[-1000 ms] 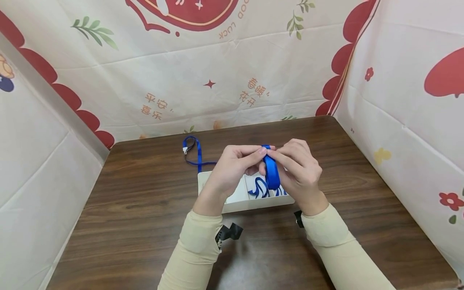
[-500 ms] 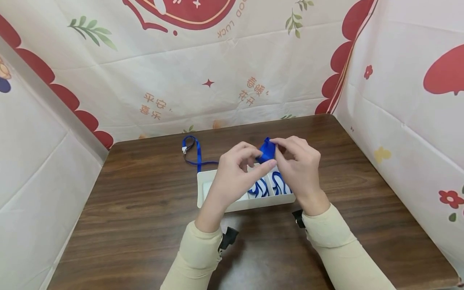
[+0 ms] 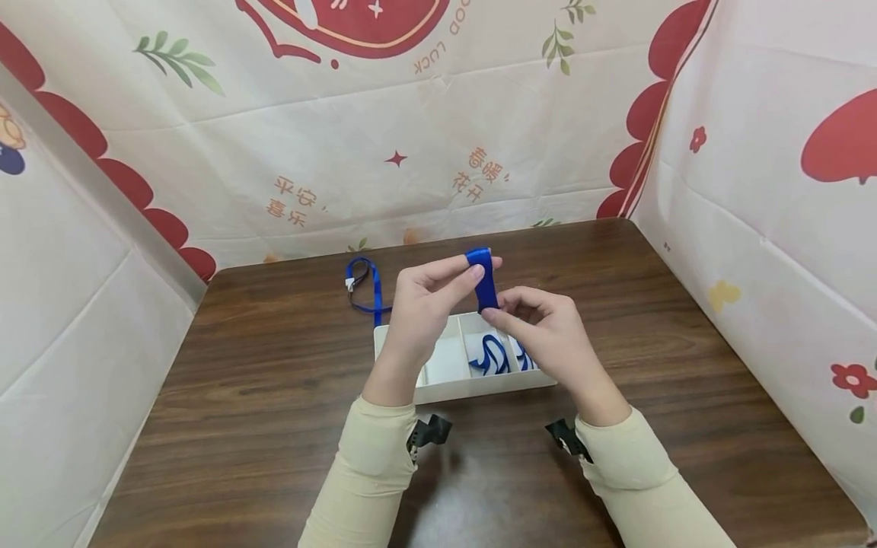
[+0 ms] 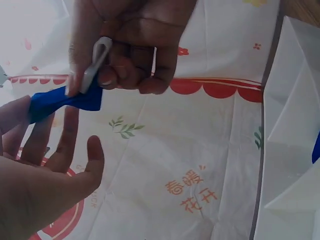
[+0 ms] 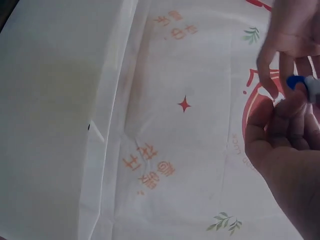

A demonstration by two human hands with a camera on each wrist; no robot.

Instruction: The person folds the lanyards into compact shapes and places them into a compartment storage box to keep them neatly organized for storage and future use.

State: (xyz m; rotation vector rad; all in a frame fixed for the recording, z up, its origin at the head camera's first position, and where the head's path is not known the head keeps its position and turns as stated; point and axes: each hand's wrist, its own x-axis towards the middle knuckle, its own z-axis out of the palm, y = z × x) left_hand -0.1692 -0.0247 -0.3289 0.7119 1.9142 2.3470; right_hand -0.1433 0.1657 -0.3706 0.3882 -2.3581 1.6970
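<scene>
A flat blue lanyard strap [image 3: 486, 285] is held up between both hands above the white box. My left hand [image 3: 428, 304] pinches its upper end between thumb and fingers. Lower and to the right, my right hand [image 3: 544, 327] pinches the other end. In the left wrist view the left hand [image 4: 45, 175] has long, mostly straight fingers at the blue strap [image 4: 55, 102]; the right hand [image 4: 135, 45] pinches it beside a pale looped piece [image 4: 96, 64]. The right wrist view shows the right hand [image 5: 287, 135] with curled fingers, and only a little blue.
The white divided box [image 3: 486, 392] stands under the hands, with blue lanyards [image 3: 490, 356] in its right compartments. Behind its left end, another blue lanyard [image 3: 377, 293] with a white clip [image 3: 349, 284] lies on the wooden table [image 3: 267, 365]. Patterned cloth [image 3: 329, 137] encloses the table's back and sides.
The strap, first a hanging loop with both hands near its top, then bunched up, is now drawn out between the hands. My right hand has moved lower.
</scene>
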